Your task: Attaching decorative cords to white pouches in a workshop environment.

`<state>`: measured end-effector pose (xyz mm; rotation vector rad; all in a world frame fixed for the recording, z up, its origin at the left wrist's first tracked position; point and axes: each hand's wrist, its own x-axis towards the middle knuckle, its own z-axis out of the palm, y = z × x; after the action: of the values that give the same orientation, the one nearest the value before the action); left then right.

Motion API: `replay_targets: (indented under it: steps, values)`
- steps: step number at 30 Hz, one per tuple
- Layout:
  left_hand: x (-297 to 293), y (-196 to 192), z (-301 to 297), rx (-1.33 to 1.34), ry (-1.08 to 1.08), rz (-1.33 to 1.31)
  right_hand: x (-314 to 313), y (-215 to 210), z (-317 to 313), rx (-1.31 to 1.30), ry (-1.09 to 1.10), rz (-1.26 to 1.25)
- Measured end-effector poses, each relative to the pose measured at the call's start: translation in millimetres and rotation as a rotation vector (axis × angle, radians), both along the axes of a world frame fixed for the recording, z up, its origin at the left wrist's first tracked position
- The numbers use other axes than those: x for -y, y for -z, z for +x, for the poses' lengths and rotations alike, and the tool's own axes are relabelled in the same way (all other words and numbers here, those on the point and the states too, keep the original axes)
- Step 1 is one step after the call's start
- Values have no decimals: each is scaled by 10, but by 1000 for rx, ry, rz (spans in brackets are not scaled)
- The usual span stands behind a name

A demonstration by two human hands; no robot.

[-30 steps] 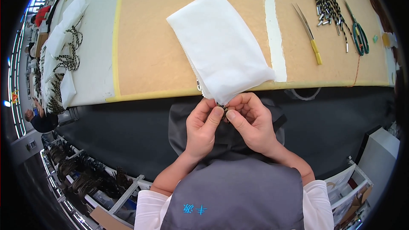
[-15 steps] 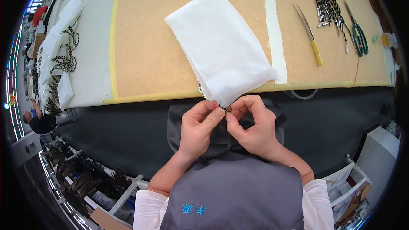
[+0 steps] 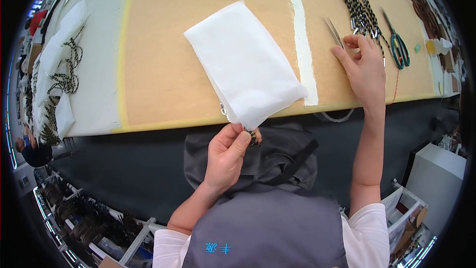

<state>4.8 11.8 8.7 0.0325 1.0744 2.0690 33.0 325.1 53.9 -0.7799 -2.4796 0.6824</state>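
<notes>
A white fabric pouch lies on the tan work table, its near corner hanging over the front edge. My left hand pinches that corner between thumb and fingers, together with a short piece of black-and-tan patterned cord. A small metal zipper pull shows at the pouch's left side. Over on the right, my right hand is curled around a pair of metal tweezers lying on the table. Their points stick out past the thumb; the yellow handle is hidden beneath the hand.
Black-and-tan cords with metal tips lie behind my right hand, green-handled scissors beside them. More cords and white pouches are heaped at the left. A black sheet hangs below the yellow-taped table edge.
My right hand has let go of the pouch's corner and moved right and away to the tweezers. My left hand still grips the corner. The view has shifted slightly.
</notes>
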Motion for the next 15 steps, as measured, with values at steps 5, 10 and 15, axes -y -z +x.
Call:
replay_targets:
  steps: [5,10,15]
  values:
    - [51,10,-25,116,22,29,697,-242,269,82,-270,-1176]
    - [46,14,-39,191,39,63,1253,-201,645,392,-441,-1597]
    - [48,24,-52,180,39,75,1330,-149,722,423,-420,-1727]
